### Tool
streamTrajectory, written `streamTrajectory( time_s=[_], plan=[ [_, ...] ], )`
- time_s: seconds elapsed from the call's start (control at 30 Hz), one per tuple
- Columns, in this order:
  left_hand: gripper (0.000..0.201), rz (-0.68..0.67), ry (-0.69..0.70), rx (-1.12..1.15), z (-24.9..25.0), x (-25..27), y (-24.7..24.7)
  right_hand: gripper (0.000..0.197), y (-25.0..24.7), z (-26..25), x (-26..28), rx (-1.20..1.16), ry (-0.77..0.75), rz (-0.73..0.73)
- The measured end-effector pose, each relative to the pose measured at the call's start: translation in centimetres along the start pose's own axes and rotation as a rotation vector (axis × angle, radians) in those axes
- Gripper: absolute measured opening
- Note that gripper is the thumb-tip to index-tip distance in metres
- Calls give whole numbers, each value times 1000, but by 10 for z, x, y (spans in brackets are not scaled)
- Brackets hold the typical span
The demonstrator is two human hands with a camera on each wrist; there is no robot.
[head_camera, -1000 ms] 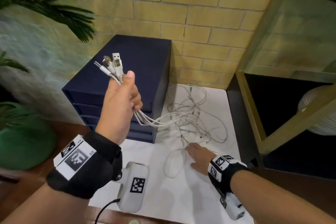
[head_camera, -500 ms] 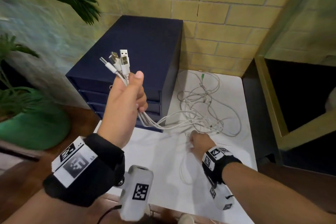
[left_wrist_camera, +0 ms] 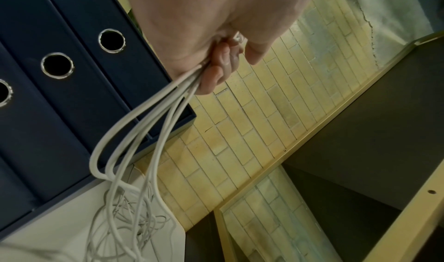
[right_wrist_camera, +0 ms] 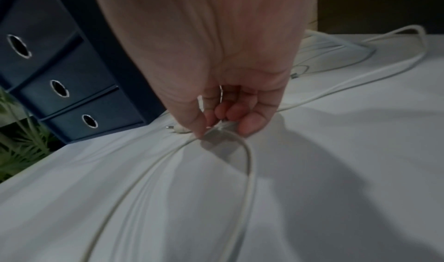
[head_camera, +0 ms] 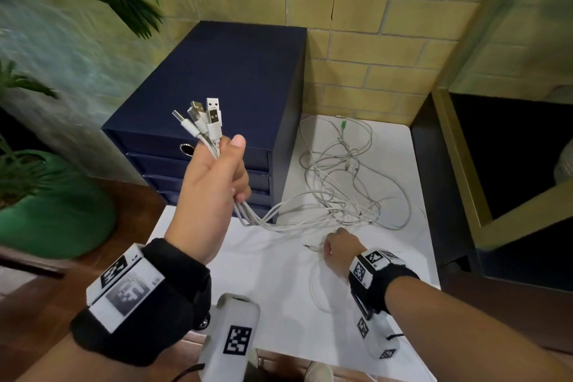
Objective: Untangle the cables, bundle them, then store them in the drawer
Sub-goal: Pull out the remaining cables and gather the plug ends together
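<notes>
Currently the left hand (head_camera: 214, 189) grips four white cables (head_camera: 338, 195) just below their USB plugs (head_camera: 204, 116), raised before the drawer unit (head_camera: 217, 77). The right hand (head_camera: 339, 250) pinches a loose cable end (right_wrist_camera: 223, 128) on the desk (head_camera: 269, 288). Draw that end out slowly, keeping the left grip firm, so the tangle loosens rather than knots.

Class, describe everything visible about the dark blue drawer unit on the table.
The drawer unit is a dark navy box, matte like card, standing upright on the white table against the brick wall. Its stacked drawers are all shut, each with a metal-ringed finger hole. White cables lie beside it.
</notes>
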State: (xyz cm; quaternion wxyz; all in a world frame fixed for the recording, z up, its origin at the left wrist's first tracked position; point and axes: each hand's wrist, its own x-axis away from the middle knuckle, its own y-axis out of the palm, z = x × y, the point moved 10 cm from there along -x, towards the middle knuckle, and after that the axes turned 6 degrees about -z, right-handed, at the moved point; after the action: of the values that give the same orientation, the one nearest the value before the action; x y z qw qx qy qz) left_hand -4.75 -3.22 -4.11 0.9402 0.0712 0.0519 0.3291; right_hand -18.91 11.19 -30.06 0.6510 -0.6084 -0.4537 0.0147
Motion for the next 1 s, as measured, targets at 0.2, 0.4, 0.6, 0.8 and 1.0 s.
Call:
streamTrajectory(
  time_s=[0.2,0.4,0.6,0.8,1.0],
  plan=[
    [31,-1,-12,-15,0,2,2,27,-1,1,11,-5,-46,-1],
    [29,-6,-18,8,-1,2,3,19,-1,5,29,-164,-58,112],
    [30,-6,-31,-4,-1,7,4,10,-4,0,25,-226,-182,76],
    [29,-4,-38,7,1,8,4,9,-55,10,36,-351,-215,324],
    [29,-20,-44,8,1,6,8,14,-55,7,43,-443,-164,198]
  ],
)
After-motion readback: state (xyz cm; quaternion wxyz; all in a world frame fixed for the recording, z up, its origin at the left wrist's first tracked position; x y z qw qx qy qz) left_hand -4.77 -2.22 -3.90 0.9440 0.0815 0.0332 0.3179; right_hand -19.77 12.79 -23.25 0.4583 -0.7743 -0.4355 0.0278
